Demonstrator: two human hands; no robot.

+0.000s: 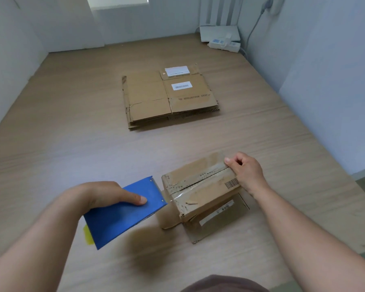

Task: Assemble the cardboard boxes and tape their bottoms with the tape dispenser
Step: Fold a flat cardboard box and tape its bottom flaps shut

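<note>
A small assembled cardboard box (200,190) stands bottom-up on the floor in front of me, clear tape running along its centre seam. My left hand (108,193) grips a blue tape dispenser (124,211), whose toothed front edge touches the box's near left end. My right hand (247,171) grips the box's far right edge, thumb on top. A stack of flattened cardboard boxes (169,98) lies further away on the floor.
The wooden floor (72,123) stretches between white walls on the left and right. A white power strip (223,45) with a cable sits in the far right corner beside a flat white device. Open box flaps spread on the floor under the box.
</note>
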